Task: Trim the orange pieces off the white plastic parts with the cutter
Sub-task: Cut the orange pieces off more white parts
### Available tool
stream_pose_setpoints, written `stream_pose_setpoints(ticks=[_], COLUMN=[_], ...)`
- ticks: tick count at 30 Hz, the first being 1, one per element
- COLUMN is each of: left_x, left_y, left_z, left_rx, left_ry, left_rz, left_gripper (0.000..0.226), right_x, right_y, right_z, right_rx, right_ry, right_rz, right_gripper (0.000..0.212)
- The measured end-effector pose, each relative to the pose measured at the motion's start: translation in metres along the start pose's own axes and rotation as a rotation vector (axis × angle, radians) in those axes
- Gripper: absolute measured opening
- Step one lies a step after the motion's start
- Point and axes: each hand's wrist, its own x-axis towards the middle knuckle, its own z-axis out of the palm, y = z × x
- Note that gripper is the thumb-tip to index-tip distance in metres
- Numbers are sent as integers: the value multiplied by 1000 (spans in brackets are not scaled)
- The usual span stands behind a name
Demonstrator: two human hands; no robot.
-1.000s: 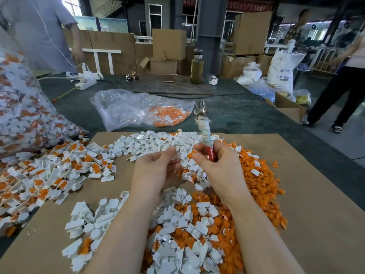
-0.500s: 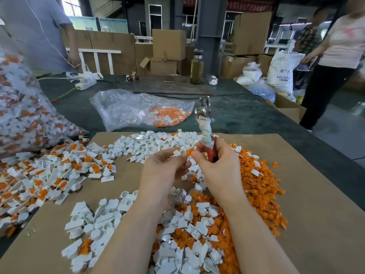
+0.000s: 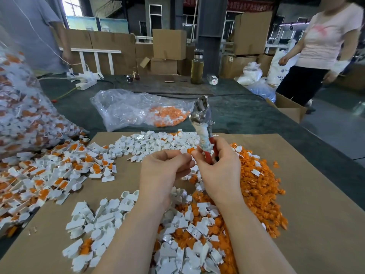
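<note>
My right hand (image 3: 219, 171) grips the cutter (image 3: 203, 125) by its red handles, its metal jaws pointing up and away. My left hand (image 3: 164, 171) pinches a small part whose orange piece (image 3: 190, 150) shows between the fingertips of both hands. Most of that part is hidden by my fingers. Untrimmed white parts with orange pieces (image 3: 49, 175) lie heaped at the left. Trimmed white parts (image 3: 154, 143) lie ahead and near me, and loose orange pieces (image 3: 258, 186) pile at the right.
All lies on a brown cardboard sheet (image 3: 316, 214) on a dark green table (image 3: 246, 119). A big clear bag of parts (image 3: 25, 111) stands left, a smaller bag with orange scraps (image 3: 142, 111) ahead. Two people stand at the back left and right. A bottle (image 3: 197, 66) stands far off.
My hands have come together and risen slightly, and the orange piece now shows between the fingertips. The person at the right has walked closer to the table.
</note>
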Motion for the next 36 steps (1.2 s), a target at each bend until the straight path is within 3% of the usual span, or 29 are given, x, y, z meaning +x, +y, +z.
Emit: stream_pose_setpoints(ticks=[9, 23, 29, 36], left_x=[-4, 0, 4, 4], left_y=[1, -1, 1, 3], left_z=[1, 2, 0, -3], left_rx=[274, 445, 261, 162], left_ry=[45, 170, 128, 83], left_rz=[194, 282, 227, 233], left_gripper=[7, 17, 9, 6], right_x=[1, 3, 7, 8], right_y=[1, 1, -1, 6], right_z=[0, -4, -9, -20], right_rx=[-47, -68, 148, 160], right_ry=[19, -165, -216, -422], right_rz=[-10, 41, 100, 206], right_gripper=[21, 30, 23, 10])
